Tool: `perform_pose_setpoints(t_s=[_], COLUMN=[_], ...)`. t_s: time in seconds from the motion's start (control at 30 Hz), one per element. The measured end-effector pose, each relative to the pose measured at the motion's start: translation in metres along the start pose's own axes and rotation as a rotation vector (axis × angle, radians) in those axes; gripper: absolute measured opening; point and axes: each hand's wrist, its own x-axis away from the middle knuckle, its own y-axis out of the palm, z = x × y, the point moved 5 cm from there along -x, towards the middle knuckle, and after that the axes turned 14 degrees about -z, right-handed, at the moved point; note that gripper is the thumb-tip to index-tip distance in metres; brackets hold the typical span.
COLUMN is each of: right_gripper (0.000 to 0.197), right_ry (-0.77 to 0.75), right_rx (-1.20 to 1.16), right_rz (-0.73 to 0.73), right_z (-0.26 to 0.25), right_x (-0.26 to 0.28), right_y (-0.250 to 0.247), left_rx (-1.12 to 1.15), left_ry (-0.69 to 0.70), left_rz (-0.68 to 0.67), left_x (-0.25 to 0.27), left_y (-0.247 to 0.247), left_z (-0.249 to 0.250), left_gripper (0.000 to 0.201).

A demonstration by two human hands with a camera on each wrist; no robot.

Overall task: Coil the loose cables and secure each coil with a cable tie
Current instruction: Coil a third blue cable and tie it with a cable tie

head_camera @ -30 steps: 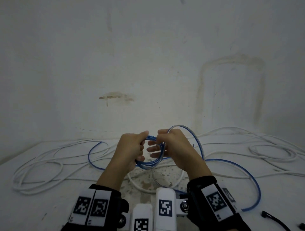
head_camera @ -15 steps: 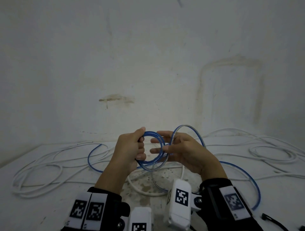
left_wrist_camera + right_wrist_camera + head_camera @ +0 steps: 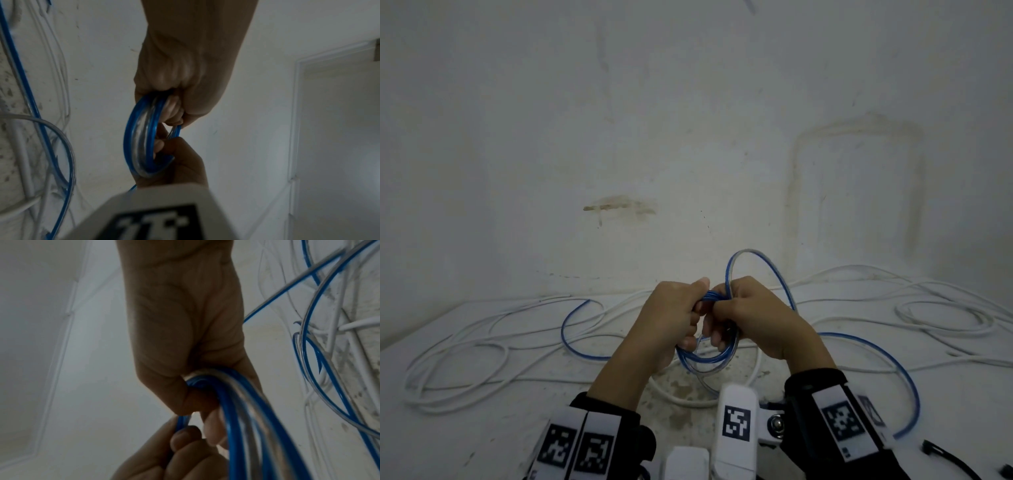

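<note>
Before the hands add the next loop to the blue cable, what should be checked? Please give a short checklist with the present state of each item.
1. Left hand grips the coil of blue plastic-coated cable: ok.
2. Right hand holds the same coil: ok.
3. Loops lie together in one bundle: ok in the left wrist view.
4. Free blue length trailing on the table to the right is clear of the white cables: not ok, it crosses some of them.
5. Black cable tie within reach at the near right edge: ok, it seems close.
6. How much blue cable remains uncoiled: cannot tell.
</note>
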Motion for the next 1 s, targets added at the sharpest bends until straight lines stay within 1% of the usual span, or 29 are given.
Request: perform_pose_setpoints(t_s=[0.07, 0.17, 0.23, 0.27, 0.3, 0.33, 0.37, 0.4, 0.43, 0.47, 0.5, 0.53, 0.57, 0.6, 0.63, 0.73, 0.8, 0.83, 0.87, 0.93, 0.97, 1.0], right_gripper=[0.024, 0.024, 0.024, 0.024, 0.025, 0.026, 0.027, 0.028, 0.027, 0.026, 0.025, 0.024, 0.024, 0.025, 0.025, 0.029, 0.029, 0.029, 0.029, 0.031, 0.032, 0.033], right_ry=[0.016, 0.045, 0.078, 0.1, 0.128, 0.158, 0.186, 0.209, 0.228, 0.241, 0.247, 0.247, 0.245, 0.243, 0.24, 0.195, 0.166, 0.156, 0.154, 0.175, 0.189, 0.203], right_rx=[0.047, 0.115, 0.173, 0.205, 0.239, 0.275, 0.305, 0.329, 0.348, 0.361, 0.365, 0.361, 0.354, 0.348, 0.342, 0.303, 0.275, 0.271, 0.279, 0.329, 0.352, 0.366], right_rz=[0.018, 0.094, 0.132, 0.136, 0.127, 0.109, 0.086, 0.058, 0.029, 0.0, -0.024, -0.041, -0.05, -0.052, -0.05, -0.03, -0.012, -0.004, 0.004, 0.019, 0.024, 0.025], right_z=[0.0, 0.002, 0.004, 0.005, 0.007, 0.009, 0.01, 0.011, 0.011, 0.01, 0.008, 0.006, 0.004, 0.002, 0.0, -0.006, -0.01, -0.011, -0.012, -0.012, -0.012, -0.011], right_x=[-0.001, -0.003, -0.005, -0.005, -0.006, -0.006, -0.006, -0.007, -0.007, -0.007, -0.008, -0.008, -0.008, -0.007, -0.006, -0.002, 0.0, 0.0, 0.0, -0.001, -0.002, -0.003], right_y=[0.0, -0.003, -0.006, -0.006, -0.006, -0.005, -0.004, -0.001, 0.001, 0.004, 0.007, 0.009, 0.01, 0.01, 0.01, 0.007, 0.006, 0.006, 0.006, 0.005, 0.005, 0.006], left_rx=[-0.02, -0.031, -0.115, -0.197, -0.297, -0.399, -0.504, -0.63, -0.784, -0.927, -1.037, -1.109, -1.137, -1.106, -1.032, -0.795, -0.693, -0.665, -0.661, -0.75, -0.793, -0.828], left_ry=[0.008, 0.019, 0.022, 0.03, 0.068, 0.142, 0.246, 0.373, 0.474, 0.516, 0.507, 0.465, 0.417, 0.396, 0.399, 0.437, 0.43, 0.429, 0.44, 0.487, 0.509, 0.52], left_rz=[-0.009, -0.039, -0.055, -0.038, 0.027, 0.126, 0.224, 0.276, 0.246, 0.168, 0.086, 0.025, -0.013, -0.04, -0.064, -0.15, -0.198, -0.2, -0.174, -0.068, -0.024, 0.009], left_x=[0.0, -0.002, -0.002, -0.002, -0.002, -0.001, 0.001, 0.006, 0.008, 0.007, 0.005, 0.002, -0.001, -0.001, -0.001, 0.005, 0.01, 0.012, 0.013, 0.014, 0.015, 0.016], left_y=[0.002, 0.004, 0.002, 0.0, -0.004, -0.011, -0.017, -0.021, -0.021, -0.019, -0.018, -0.02, -0.024, -0.028, -0.033, -0.045, -0.05, -0.052, -0.053, -0.055, -0.056, -0.056], left_z=[0.0, -0.001, -0.001, 0.0, 0.002, 0.006, 0.013, 0.021, 0.025, 0.026, 0.023, 0.018, 0.013, 0.011, 0.01, 0.013, 0.016, 0.017, 0.019, 0.024, 0.026, 0.028], left_gripper=[0.043, 0.043, 0.042, 0.038, 0.03, 0.021, 0.02, 0.031, 0.046, 0.057, 0.057, 0.045, 0.028, 0.015, 0.01, 0.012, 0.016, 0.016, 0.015, 0.024, 0.023, 0.014])
